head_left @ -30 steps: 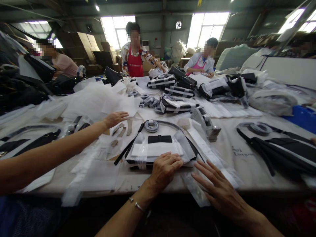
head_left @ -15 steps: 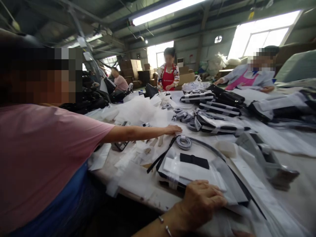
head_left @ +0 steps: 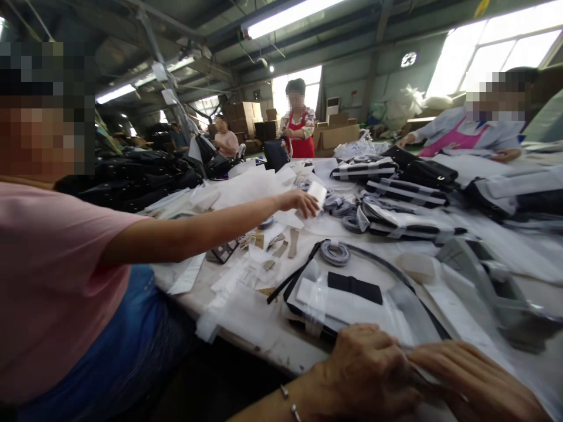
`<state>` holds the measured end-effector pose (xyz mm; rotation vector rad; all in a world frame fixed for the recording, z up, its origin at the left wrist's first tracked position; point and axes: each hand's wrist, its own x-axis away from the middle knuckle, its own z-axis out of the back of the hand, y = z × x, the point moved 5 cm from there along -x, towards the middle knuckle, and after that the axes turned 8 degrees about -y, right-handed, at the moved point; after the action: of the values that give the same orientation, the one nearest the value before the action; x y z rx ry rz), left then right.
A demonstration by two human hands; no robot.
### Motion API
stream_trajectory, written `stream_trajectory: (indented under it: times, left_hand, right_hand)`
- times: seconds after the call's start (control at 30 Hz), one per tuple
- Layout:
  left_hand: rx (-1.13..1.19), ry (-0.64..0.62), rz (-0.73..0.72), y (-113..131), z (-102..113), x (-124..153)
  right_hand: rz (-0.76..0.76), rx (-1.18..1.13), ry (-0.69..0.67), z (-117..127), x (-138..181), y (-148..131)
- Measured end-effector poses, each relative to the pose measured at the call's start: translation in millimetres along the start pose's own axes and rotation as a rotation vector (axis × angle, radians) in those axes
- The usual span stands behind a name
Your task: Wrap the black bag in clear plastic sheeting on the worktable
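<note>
Both the left hand (head_left: 365, 375) and the right hand (head_left: 475, 381) are pinching the thin, slippery plastic wrapping (head_left: 409, 322) of the flat black bag (head_left: 352, 299) lying on the desk (head_left: 281, 351), probably best gripped by its near edge.

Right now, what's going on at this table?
The person wearing the camera has both hands at the near table edge: the left hand and right hand rest together on a flat black item wrapped in white sheets and clear plastic. A co-worker in a pink shirt beside them reaches across, their hand holding a small white piece. Coiled grey straps and more wrapped black bundles lie further along, where other people work.
</note>
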<state>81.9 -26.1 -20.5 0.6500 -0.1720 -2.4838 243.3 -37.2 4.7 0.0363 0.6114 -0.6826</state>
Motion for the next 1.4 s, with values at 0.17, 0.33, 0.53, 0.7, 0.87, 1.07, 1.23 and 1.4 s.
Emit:
stream_trajectory:
  times: [0.17,0.33,0.53,0.7,0.87,1.07,1.23,1.4]
  left_hand:
    - [-0.015,0.163,0.219,2.3,2.4,-7.4]
    - [-0.085,0.272,0.243,3.8,3.1,-10.1]
    - [-0.109,0.212,0.149,3.9,6.5,-8.9]
    - [-0.046,0.107,0.073,4.5,8.1,-6.9]
    - [0.011,0.091,0.065,5.7,9.0,-4.7]
    - [-0.035,0.093,-0.012,7.3,9.7,-2.1]
    - [-0.007,0.024,-0.003,7.2,4.3,-6.3]
    - [-0.059,-0.051,0.11,8.1,1.1,-11.9]
  right_hand:
    - [-0.449,-0.138,-0.18,2.7,-34.5,9.1]
    - [-0.635,-0.23,-0.28,-4.6,-47.4,28.6]
    - [-0.67,-0.329,-0.261,-21.0,-44.8,40.5]
    - [-0.799,-0.524,-0.269,-34.2,-40.0,52.2]
    - [-0.786,-0.478,-0.365,-33.3,-50.4,54.9]
    - [-0.622,-0.343,-0.43,-29.8,-61.2,52.8]
    - [-0.646,-0.294,-0.459,-37.3,-61.8,59.9]
    - [-0.683,-0.082,-0.231,-14.8,-60.3,71.9]
